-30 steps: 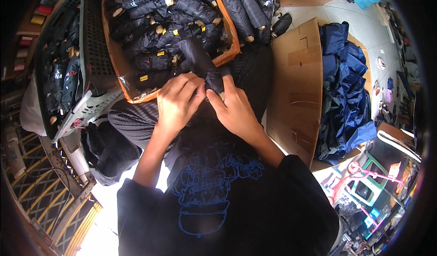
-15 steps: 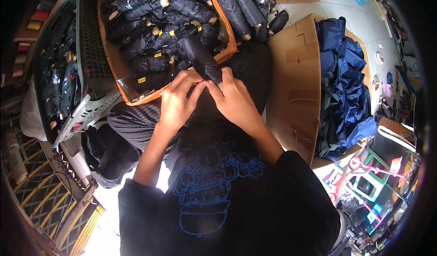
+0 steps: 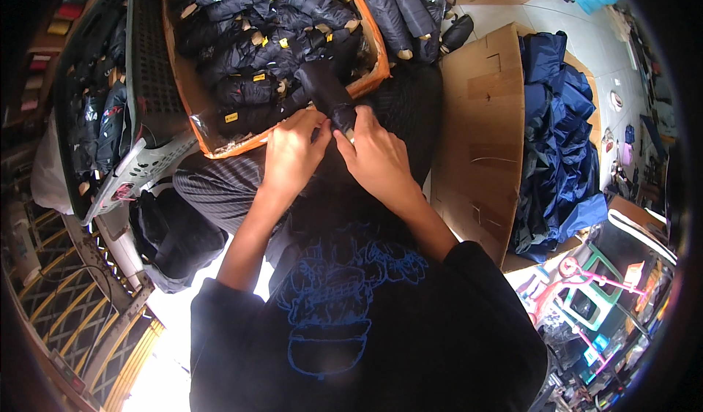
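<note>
A slim black fabric roll [image 3: 324, 90] slants over the near edge of the orange-edged box, a pale bit showing at its lower end. My right hand [image 3: 377, 156] is closed around that lower end, thumb toward the left. Close beside it, my left hand [image 3: 291, 152] pinches with thumb and fingertips at the roll's left side. What lies between those left fingertips is too small to make out. Many similar black rolls [image 3: 253, 57], some with yellow tags and pale ends, fill the orange-edged cardboard box [image 3: 384, 57] in front of me.
On the left stands a grey plastic basket [image 3: 150, 83] of black rolls. More rolls [image 3: 388, 13] lie beyond the box. To the right, a brown cardboard box [image 3: 476, 141] holds dark blue fabric [image 3: 553, 141]. A metal lattice gate [image 3: 73, 295] is at lower left.
Both hands stay at the roll's lower end. My left fingertips have drawn slightly apart from my right thumb. The surroundings have shifted slightly in the picture.
</note>
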The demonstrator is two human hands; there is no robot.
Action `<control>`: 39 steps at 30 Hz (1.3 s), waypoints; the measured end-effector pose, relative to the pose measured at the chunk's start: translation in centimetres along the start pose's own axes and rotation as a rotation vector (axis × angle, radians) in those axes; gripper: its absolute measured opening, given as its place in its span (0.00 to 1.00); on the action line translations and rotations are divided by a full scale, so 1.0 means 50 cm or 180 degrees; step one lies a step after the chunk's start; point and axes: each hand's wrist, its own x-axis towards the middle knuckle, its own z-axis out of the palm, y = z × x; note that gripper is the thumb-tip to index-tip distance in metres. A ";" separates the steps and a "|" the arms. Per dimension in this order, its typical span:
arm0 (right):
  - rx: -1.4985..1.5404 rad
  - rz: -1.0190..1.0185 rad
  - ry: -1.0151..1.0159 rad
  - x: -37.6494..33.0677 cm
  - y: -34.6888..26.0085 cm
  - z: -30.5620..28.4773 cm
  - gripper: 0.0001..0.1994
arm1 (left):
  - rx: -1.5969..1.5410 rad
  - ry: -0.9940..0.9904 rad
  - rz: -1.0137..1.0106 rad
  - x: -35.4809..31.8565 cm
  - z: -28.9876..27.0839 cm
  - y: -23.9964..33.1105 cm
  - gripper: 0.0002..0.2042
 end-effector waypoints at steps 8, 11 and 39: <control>-0.0241 0.0138 -0.0308 0.020 -0.024 0.001 0.19 | 0.0266 -0.0443 -0.0057 0.022 -0.040 0.019 0.03; -0.0211 0.0147 -0.0314 0.025 -0.019 -0.004 0.20 | -0.0332 -0.0393 -0.0217 0.019 -0.037 0.020 0.03; -0.0067 -0.0763 -0.0098 0.006 0.014 0.019 0.19 | -0.0132 -0.0437 -0.0027 -0.009 -0.045 -0.021 0.05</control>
